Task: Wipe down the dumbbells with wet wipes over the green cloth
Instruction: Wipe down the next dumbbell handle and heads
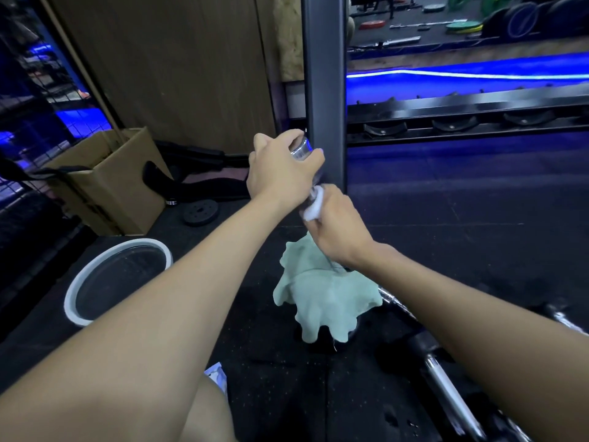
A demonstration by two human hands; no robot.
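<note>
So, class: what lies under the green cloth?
The green cloth drapes over something dark that lifts it off the floor mat; only a dark edge shows beneath its lower hem. What it is stays covered.

Left hand [280, 173] grips chrome dumbbell [301, 149]; right hand [338, 224] holds wipe [314, 207].

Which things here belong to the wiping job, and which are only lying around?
Job:
- chrome dumbbell, gripped by the left hand
- white wet wipe, held by the right hand
- green cloth below

Lying about:
- cardboard box
- white-rimmed bin
- black weight plate
- chrome bar on the floor
</note>
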